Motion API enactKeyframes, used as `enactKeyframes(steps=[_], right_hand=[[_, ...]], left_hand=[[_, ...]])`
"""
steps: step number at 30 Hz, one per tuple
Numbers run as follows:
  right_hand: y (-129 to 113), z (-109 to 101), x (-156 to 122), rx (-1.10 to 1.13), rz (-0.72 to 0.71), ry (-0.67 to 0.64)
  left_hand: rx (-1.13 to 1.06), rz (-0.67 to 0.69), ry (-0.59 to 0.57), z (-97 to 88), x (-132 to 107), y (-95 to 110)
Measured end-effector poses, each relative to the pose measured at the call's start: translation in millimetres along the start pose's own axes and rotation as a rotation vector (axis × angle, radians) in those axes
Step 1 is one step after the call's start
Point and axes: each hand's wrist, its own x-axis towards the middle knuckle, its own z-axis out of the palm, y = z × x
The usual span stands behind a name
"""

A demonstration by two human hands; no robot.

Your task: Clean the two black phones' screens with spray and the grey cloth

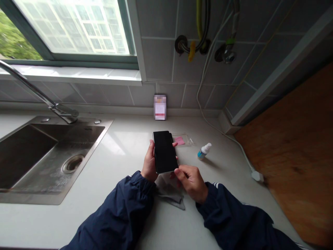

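A black smartphone point(165, 152) with a dark screen lies across my left hand point(149, 163), whose thumb runs along its left edge while fingertips show past the right edge. My right hand point(191, 182) is closed in a pinch at the phone's lower right corner. Below the phone, a crumpled grey cloth point(171, 194) rests on the counter, partly covered by my hands. Just behind the phone lies a clear plastic case point(187, 139) with a pink piece point(179, 140) in it. To the right stands a small spray bottle point(204, 151) with a white cap and blue label.
A steel sink point(85, 152) with a chrome faucet point(62, 111) is set into the white counter point(125, 187) at left. A second phone-like screen point(160, 107) leans on the tiled wall. A white cable point(215, 125) runs to a plug point(257, 175) near the wooden panel point(293, 156).
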Motion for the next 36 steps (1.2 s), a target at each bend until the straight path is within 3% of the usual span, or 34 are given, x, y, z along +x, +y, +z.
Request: enactKeyframes(steps=[3, 7, 10, 16, 20, 36], right_hand=[[-1, 4, 2, 0.387, 0.281, -0.092], [-4, 8, 6, 0.66, 0.429, -0.113], [-5, 9, 8, 0.71, 0.461, -0.014], [1, 8, 11, 0.647, 0.397, 0.277], [4, 4, 16, 0.633, 0.434, 0.389], [7, -2, 21, 0.705, 0.577, 0.47]], left_hand=[[0.012, -0.051, 0.017, -0.4, 0, -3], [0.078, -0.065, -0.012, -3.7, 2, -7], [0.208, 0.095, 0.041, -6.9, 6, -8], [0.622, 0.506, 0.385, -15.5, 12, -3], [0.941, 0.648, 0.441, -23.8, 14, -6], [1.728, 0.558, 0.45, -35.2, 17, -15]])
